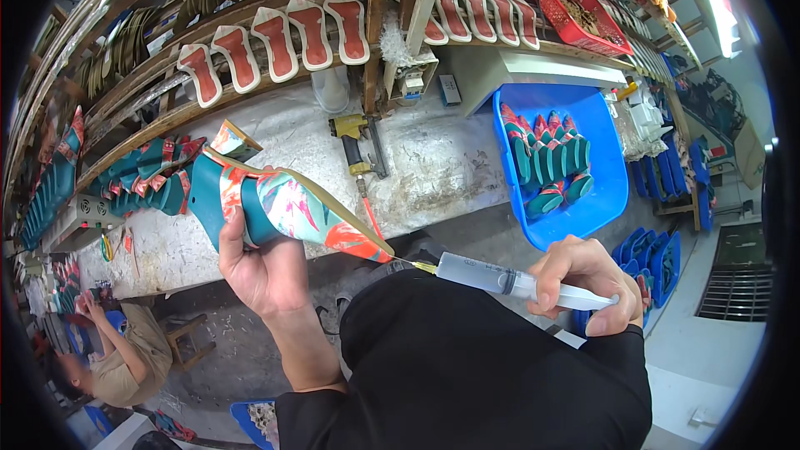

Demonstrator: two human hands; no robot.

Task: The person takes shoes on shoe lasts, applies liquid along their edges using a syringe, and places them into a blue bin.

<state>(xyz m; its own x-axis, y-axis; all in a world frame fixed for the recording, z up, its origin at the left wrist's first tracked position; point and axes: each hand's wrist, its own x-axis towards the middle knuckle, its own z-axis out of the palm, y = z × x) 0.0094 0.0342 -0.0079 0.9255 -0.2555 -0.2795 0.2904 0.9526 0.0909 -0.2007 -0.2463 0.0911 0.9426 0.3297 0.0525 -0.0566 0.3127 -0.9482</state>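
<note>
My left hand (271,279) is closed around a teal shoe last (206,196) with a floral shoe upper (292,204) fitted over it. The shoe's pointed toe faces right, and a brownish sole edge runs along its upper side. In my right hand (583,279) I grip a clear plastic syringe (483,273), its barrel pointing left and my fingers at the plunger end. The thin needle meets the tip of the toe; whether anything comes out of it is too small to see.
Across the worn bench (442,167) lies a yellow and black nail gun (354,137) with a red hose. A blue basin (612,171) holds several shod lasts. Red-and-white sole pieces (271,42) and a red basket (575,17) line the shelf. Another person (125,358) works at far left.
</note>
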